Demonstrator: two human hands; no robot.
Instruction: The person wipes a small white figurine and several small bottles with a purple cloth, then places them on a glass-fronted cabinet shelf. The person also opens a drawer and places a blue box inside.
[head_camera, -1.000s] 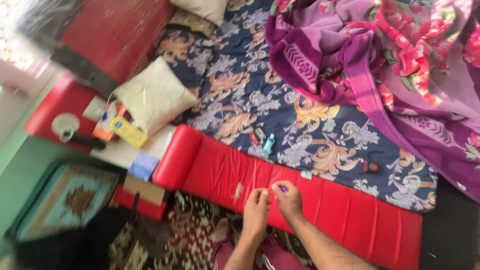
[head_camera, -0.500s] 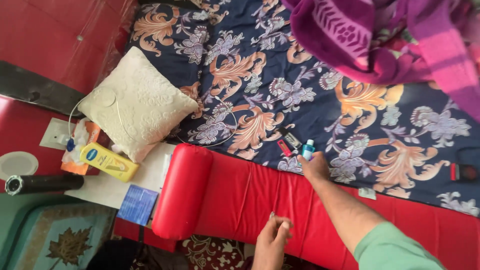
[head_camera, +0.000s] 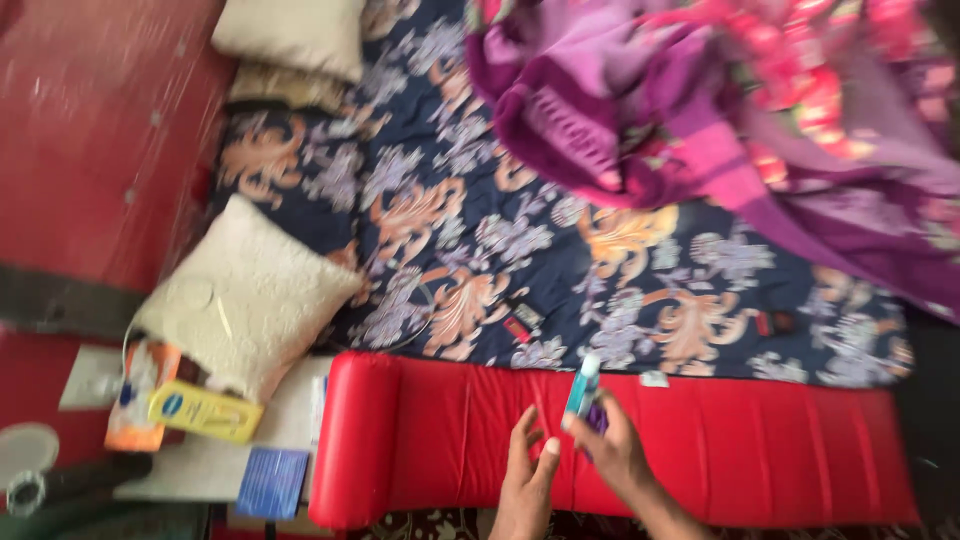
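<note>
Head view: right hand (head_camera: 612, 452) pinches a teal bottle (head_camera: 583, 385) upright, above its fingertips; something purple sits under them. Left hand (head_camera: 527, 482), fingers loosely spread, touches nothing, just beside. Such a light pinch may let the bottle slip onto the red padding (head_camera: 760, 450).

The bed's padded rail (head_camera: 700, 440) looks like glossy red leatherette, smooth, with stitched seams. The sheet (head_camera: 440, 220) is matt printed cloth; the purple blanket (head_camera: 720, 130) looks soft and fleecy. The cream pillow (head_camera: 245, 295) at the bed's left edge has a rough, embossed weave. The small bottle (head_camera: 583, 385) in the right hand (head_camera: 615, 455) looks like smooth teal plastic.
</note>
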